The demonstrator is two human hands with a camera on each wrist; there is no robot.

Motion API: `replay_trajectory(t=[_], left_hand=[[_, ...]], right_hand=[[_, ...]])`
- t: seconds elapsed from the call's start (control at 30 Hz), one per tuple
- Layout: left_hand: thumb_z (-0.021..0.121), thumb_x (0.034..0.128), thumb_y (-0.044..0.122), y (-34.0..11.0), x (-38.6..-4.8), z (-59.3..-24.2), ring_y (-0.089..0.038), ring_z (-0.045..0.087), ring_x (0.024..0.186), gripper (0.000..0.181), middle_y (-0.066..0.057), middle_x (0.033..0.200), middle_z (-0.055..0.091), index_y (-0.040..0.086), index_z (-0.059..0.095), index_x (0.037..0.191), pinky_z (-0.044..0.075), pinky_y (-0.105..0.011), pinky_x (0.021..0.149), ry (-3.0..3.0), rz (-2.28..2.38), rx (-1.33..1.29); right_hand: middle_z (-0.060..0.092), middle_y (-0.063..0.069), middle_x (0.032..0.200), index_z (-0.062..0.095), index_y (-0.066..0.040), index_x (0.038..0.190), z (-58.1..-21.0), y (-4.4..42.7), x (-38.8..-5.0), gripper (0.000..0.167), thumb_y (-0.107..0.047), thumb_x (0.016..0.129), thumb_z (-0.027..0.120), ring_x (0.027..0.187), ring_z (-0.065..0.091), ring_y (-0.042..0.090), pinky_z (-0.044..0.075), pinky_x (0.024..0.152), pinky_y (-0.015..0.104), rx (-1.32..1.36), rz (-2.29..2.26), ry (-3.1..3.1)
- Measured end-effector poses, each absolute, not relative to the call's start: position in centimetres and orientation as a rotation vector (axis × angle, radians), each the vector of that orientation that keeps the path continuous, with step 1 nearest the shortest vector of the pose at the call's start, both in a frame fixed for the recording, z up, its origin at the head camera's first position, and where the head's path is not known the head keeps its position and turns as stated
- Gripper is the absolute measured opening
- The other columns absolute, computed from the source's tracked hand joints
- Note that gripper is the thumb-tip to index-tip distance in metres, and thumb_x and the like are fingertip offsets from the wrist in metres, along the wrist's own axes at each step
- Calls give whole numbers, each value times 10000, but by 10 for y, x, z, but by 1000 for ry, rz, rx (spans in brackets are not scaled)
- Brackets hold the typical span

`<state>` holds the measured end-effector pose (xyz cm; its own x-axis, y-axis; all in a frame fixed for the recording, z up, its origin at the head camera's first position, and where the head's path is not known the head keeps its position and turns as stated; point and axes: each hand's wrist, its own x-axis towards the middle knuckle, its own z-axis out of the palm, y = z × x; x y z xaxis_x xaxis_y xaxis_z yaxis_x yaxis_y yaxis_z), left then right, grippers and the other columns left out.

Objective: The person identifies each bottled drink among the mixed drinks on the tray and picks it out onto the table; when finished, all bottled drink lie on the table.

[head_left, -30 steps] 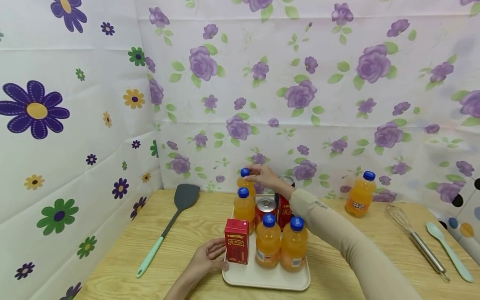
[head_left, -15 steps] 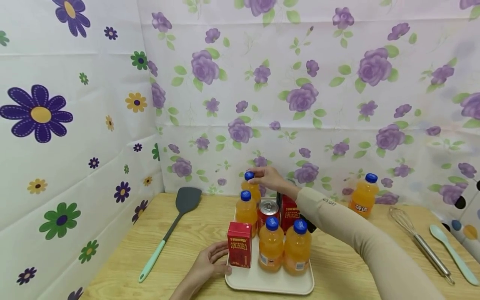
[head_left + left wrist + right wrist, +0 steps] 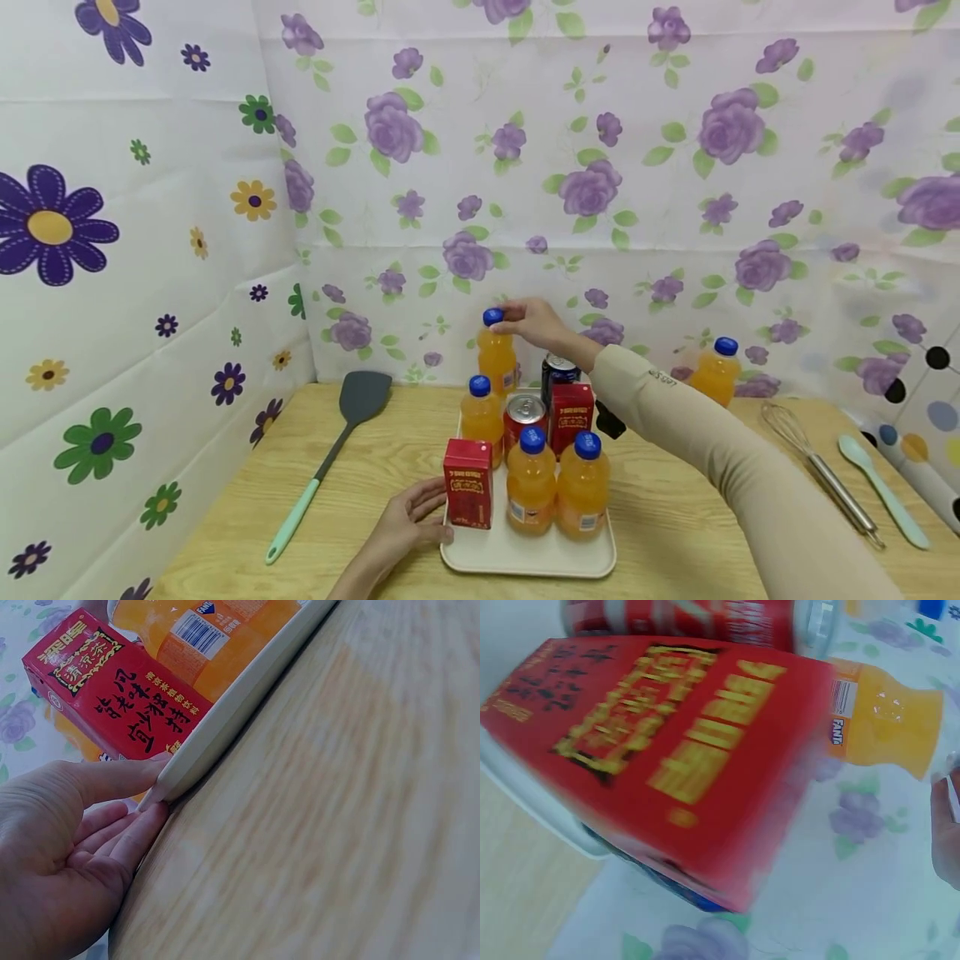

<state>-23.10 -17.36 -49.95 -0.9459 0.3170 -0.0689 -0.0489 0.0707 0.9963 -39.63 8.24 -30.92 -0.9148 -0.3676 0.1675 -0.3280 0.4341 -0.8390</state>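
"Pale wood-grain table (image 3: 405,433) fills the bottom; what is nearest on it?"

"The left hand (image 3: 408,521), at the near left side of the serving tray (image 3: 528,561). Its thumb and fingers pinch the rim, beside a red herbal tea carton (image 3: 468,492)."

"And where is the Fanta bottle (image 3: 497,360)?"

"By the far left corner of the tray, beyond another orange bottle (image 3: 480,421). The right hand (image 3: 538,323) is the nearer one: its fingertips pinch the blue cap (image 3: 492,317), and the bottle is below them, long axis almost upright. Whether its base touches the tray, I cannot tell."

"How does it look?"

"Transparent and waisted, orange drink inside, barcode on the label. Behind hangs a white cloth (image 3: 480,100) with purple roses."
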Motion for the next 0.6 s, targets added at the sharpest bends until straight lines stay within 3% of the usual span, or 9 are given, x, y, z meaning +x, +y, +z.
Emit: replay_trajectory(t=[0.23, 0.6], left_hand=[[780, 765, -27, -174, -231, -500, -387, 469, 1359, 800, -313, 1464, 431, -99, 362, 1443, 552, -291, 1007, 2078, 1962, 267], [778, 763, -29, -174, -231, -501, -403, 446, 1371, 803, -318, 1470, 417, -105, 359, 1444, 543, -283, 1014, 2069, 1961, 274]], right_hand=[[675, 182, 1239, 600, -26, 1315, -287, 85, -399, 445, -185, 910, 694, 1184, 641, 306, 525, 1052, 448, -608, -1611, 2638], [666, 190, 1250, 609, -28, 1306, -262, 102, -394, 419, -180, 921, 679, 1223, 619, 296, 410, 1171, 448, -604, -1699, 2651]])
